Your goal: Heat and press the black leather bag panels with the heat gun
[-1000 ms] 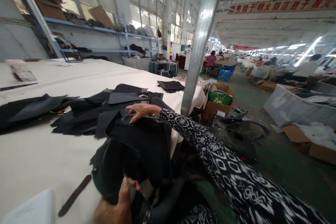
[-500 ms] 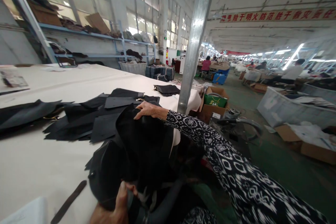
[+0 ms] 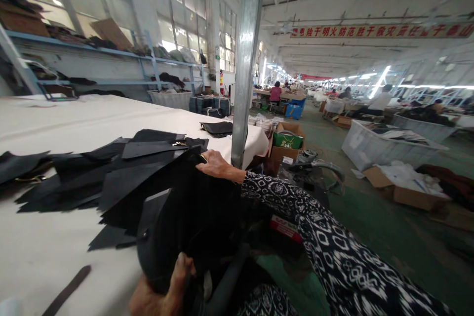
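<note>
A black bag piece (image 3: 157, 237) with a curved flap and a small stud is in my left hand (image 3: 163, 286), thumb over its edge, low in the view. My right hand (image 3: 220, 165) is closed at the upper edge of black material, beside a bit of gold zipper (image 3: 203, 158). Where the two dark pieces meet is too dark to make out. Left of my hands, a spread of flat black pieces (image 3: 85, 173) lies overlapping on the white table (image 3: 107, 281). A dark strip (image 3: 68, 291) lies near the front.
A metal post (image 3: 246, 69) rises at the table's right edge, close to my right hand. Beyond it stand a cardboard box (image 3: 305, 133) with a green bag and a large grey bin (image 3: 355, 145). A folded black piece (image 3: 218, 129) lies near the post. Other people sit far back.
The view has turned to the right. My right hand has shifted its hold along the black material's upper edge, and gold zipper now shows by its fingers. My left hand keeps its grip.
</note>
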A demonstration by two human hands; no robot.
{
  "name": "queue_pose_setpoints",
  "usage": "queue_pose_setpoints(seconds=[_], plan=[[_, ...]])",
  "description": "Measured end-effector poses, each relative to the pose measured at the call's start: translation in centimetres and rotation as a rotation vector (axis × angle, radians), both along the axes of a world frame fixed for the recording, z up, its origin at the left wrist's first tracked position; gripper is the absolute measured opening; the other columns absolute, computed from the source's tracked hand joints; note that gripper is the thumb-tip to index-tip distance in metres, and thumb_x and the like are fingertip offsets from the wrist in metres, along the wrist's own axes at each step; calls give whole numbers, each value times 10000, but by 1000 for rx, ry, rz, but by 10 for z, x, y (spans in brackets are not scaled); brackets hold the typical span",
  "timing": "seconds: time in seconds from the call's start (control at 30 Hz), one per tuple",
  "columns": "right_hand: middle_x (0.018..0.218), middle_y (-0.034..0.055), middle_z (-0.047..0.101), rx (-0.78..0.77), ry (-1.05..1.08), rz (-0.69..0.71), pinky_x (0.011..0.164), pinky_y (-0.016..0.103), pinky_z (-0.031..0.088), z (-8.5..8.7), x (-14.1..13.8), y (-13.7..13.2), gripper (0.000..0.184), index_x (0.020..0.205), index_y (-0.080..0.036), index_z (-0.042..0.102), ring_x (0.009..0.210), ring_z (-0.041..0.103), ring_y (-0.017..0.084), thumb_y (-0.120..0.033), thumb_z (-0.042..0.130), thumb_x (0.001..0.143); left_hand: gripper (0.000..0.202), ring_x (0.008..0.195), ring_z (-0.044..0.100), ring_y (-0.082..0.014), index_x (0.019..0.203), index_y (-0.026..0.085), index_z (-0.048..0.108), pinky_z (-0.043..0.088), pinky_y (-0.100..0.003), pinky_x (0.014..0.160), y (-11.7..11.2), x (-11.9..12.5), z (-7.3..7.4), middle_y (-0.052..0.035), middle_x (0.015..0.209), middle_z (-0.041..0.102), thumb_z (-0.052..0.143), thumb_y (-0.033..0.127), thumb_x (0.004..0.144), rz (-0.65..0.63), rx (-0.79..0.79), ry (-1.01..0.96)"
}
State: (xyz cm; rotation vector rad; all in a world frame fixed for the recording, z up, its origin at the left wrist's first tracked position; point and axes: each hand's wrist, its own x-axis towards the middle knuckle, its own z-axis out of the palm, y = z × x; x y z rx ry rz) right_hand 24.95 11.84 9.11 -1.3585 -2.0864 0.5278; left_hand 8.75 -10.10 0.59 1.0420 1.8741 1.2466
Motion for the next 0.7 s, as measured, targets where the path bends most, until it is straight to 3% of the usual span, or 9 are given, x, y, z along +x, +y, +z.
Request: queue_pose_setpoints(seconds=[0.2, 0.5, 0.7], plan=[[626, -33, 424, 60, -51, 71, 607, 261, 287, 5, 5, -37, 290, 626, -190, 399, 642, 433, 121, -197, 614, 820, 436, 607, 661, -263, 689, 197, 664, 509, -348, 556, -8, 15, 7, -51, 583, 680, 676, 633, 687, -44, 87, -31], [678, -24, 518, 37, -45, 259, 625, 235, 342, -28, 12, -108, 211, 688, -183, 437, 665, 496, 123, -64, 576, 793, 510, 576, 643, -252, 684, 167, 665, 512, -346, 568, -14, 19, -6, -73, 587, 679, 677, 674, 627, -199, 126, -41], [638, -41, 450, -46, 103, 236, 581, 228, 315, -34, 24, -129, 244, 667, -171, 454, 640, 417, 105, -186, 607, 857, 485, 630, 654, -260, 701, 173, 675, 512, -360, 630, -15, 22, -10, -68, 614, 690, 646, 654, 651, -207, 144, -7]])
